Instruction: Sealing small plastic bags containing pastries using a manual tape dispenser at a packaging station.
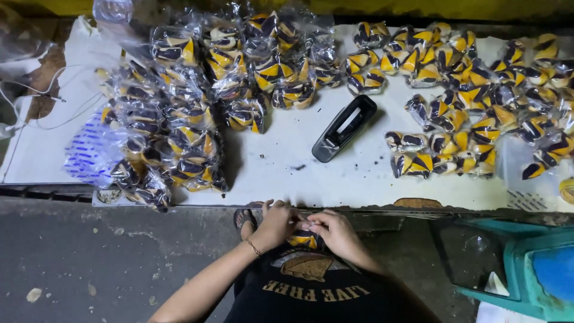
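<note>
Both hands, left (276,224) and right (335,232), pinch a small clear-wrapped yellow-and-black packet (305,240) below the white surface (281,173), near a black stapler (344,127).

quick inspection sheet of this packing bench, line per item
surface: white board, dark crumbs on it
job's things: small clear packet with yellow and dark pieces, held by both hands at the bench edge
clutter: heap of bagged packets on the left, loose packets on the right, black sealer tool in the middle
grips: left hand and right hand both pinch the packet
cables: thin white wire at far left
surroundings: grey concrete floor, teal scale at lower right
</note>
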